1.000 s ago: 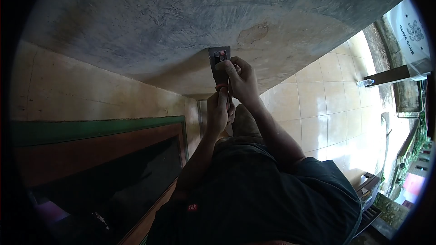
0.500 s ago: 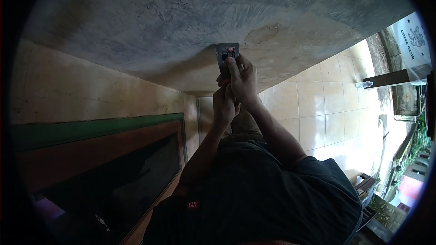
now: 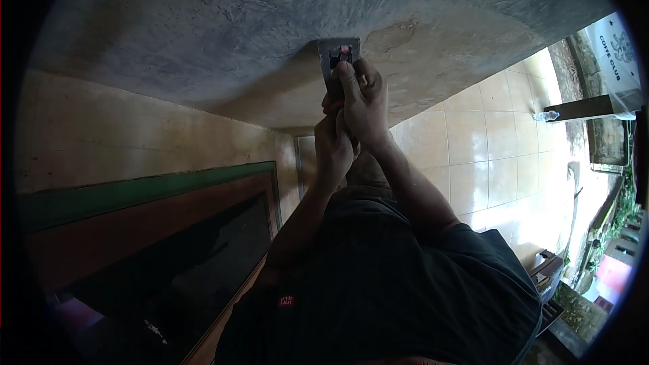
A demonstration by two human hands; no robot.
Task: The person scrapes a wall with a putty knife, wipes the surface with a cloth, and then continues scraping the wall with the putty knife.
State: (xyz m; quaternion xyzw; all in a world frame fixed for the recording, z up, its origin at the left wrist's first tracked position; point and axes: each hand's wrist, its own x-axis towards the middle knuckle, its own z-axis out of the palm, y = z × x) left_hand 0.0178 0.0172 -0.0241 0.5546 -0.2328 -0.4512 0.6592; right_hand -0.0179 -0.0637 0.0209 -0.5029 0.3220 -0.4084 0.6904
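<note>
A plastering trowel point(image 3: 326, 61) with a grey rectangular blade lies against the rough, grey-smeared wall point(image 3: 270, 20). My right hand point(image 3: 367, 105) is closed around its handle, thumb stretched along the top near a small red part. Just below, my left hand point(image 3: 332, 152) is closed at the lower end of the trowel, close against the right hand. Most of the handle is hidden by my fingers. Near the blade's right side, a brownish patch point(image 3: 392, 35) shows on the wall.
To the left is a dark window point(image 3: 203, 263) with a green-edged frame point(image 3: 155, 182). Pale floor tiles point(image 3: 466, 138) stretch to the right, where a plastic bottle point(image 3: 546, 116) lies beside a dark beam point(image 3: 581, 109). A printed white banner point(image 3: 612, 54) hangs beyond.
Both hands and the trowel have moved a little up the view along the wall. My grip on the trowel looks the same.
</note>
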